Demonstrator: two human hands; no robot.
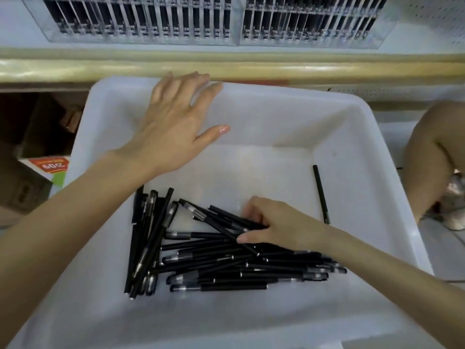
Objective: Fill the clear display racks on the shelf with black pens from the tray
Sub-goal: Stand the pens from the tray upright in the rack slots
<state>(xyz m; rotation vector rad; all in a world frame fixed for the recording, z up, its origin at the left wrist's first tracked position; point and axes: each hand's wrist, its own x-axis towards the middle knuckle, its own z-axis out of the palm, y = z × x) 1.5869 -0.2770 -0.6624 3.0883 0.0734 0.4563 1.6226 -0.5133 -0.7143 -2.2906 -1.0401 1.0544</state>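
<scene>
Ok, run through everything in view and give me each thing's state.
tray: pens in its near half.
pens: loose heap, lying flat, criss-crossed.
lone pen: flat, apart near the right wall.
left hand: open, fingers straight, on the tray's far rim.
right hand: fingers curled round a few pens.
display racks: visible slots hold black pens.

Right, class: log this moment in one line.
left hand: open, on white plastic tray rim | right hand: gripping slim black pens in tray

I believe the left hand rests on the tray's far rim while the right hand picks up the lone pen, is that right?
No: the head view shows the right hand gripping pens in the pile; the lone pen lies apart, untouched. The left hand rests on the tray's far rim.
</scene>
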